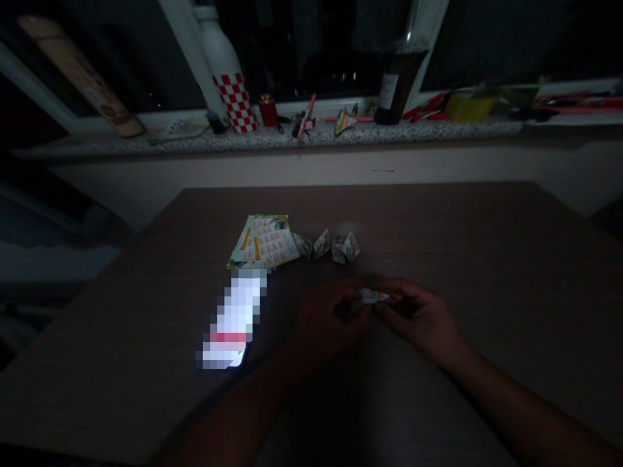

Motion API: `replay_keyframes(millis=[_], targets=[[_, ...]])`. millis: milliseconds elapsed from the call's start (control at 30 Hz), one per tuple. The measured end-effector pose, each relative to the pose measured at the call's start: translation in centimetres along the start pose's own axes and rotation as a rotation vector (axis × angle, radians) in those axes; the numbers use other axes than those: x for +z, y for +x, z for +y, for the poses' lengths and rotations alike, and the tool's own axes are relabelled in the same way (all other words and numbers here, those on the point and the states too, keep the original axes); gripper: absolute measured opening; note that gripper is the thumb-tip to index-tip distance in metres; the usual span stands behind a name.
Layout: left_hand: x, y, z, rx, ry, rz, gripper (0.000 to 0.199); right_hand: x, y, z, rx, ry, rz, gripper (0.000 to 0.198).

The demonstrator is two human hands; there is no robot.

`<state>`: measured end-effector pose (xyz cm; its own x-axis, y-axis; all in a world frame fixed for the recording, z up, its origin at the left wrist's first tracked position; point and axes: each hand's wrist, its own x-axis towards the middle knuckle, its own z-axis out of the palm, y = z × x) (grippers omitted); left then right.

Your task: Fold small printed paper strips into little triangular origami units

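Between my two hands is a small folded piece of printed paper (374, 296), pale with coloured print. My left hand (331, 314) pinches its left end, the fingers dim in shadow. On the other end, the thumb and fingers of my right hand (418, 318) are closed. Just beyond them on the table stand several small folded paper shapes (345, 247) in a row. A fanned stack of printed paper sheets (267, 243) lies to their left. Nearer me, left of my left hand, a phone (233, 318) glows, its screen blurred out.
The wooden table (487, 259) reaches back to a wall under a stone windowsill (195, 144). On the sill stand a red-and-white checked bottle (236, 97), a small red jar (268, 110), a dark bag (394, 87), a yellow container (470, 106) and another folded paper shape (345, 120). Light is dim.
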<state>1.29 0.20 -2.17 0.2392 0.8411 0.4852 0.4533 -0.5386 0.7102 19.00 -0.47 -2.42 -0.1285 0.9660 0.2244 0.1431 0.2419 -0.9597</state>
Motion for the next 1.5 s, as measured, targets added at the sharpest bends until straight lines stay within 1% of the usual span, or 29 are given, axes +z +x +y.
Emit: replay_keyframes(millis=[133, 267, 400, 533, 667, 733, 800, 867, 933, 1067, 1200, 1333, 1500], targets=[[0.0, 0.0, 0.0, 0.010, -0.016, 0.029, 0.015, 0.1, 0.0, 0.1, 0.024, 0.014, -0.006, 0.021], [0.0, 0.1, -0.1, 0.045, -0.044, 0.034, 0.014, 0.2, 0.0, -0.2, 0.110, 0.102, 0.007, 0.017], [0.0, 0.1, 0.1, 0.012, -0.075, 0.038, 0.014, 0.3, 0.1, -0.4, 0.174, 0.146, 0.013, 0.017], [-0.4, 0.3, 0.6, -0.105, -0.174, -0.010, 0.013, 0.2, 0.2, -0.5, 0.189, 0.159, 0.039, 0.018], [-0.8, 0.8, 0.5, -0.323, -0.424, -0.037, 0.020, -0.1, 0.1, -0.7, 0.202, 0.133, 0.028, 0.022], [-0.8, 1.0, 0.1, -0.410, -0.541, -0.040, 0.023, -0.3, 0.1, -0.6, 0.191, 0.106, 0.013, 0.025], [-0.7, 1.1, -0.1, -0.514, -0.628, -0.070, 0.025, -0.4, 0.0, -0.5, 0.170, 0.078, 0.004, 0.028], [-0.4, 1.1, -0.3, -0.609, -0.680, -0.101, 0.027, -0.5, 0.0, -0.4, 0.145, 0.050, 0.000, 0.028], [0.0, 1.0, -0.4, -0.668, -0.724, -0.107, 0.028, -0.4, 0.0, -0.2, 0.119, 0.020, 0.002, 0.025], [0.7, 0.8, -0.7, -0.714, -0.845, -0.086, 0.029, -0.1, 0.0, -0.2, 0.046, -0.056, 0.020, 0.013], [1.1, 0.7, -1.0, -0.718, -0.909, -0.096, 0.026, 0.2, 0.0, -0.3, 0.000, -0.120, 0.045, 0.007], [1.1, 0.6, -0.9, -0.738, -0.956, -0.159, 0.025, 0.1, 0.0, -0.4, 0.004, -0.101, 0.057, 0.007], [1.1, 0.6, -0.9, -0.750, -0.932, -0.220, 0.028, -0.1, 0.0, -0.1, 0.043, -0.079, 0.038, 0.010]])
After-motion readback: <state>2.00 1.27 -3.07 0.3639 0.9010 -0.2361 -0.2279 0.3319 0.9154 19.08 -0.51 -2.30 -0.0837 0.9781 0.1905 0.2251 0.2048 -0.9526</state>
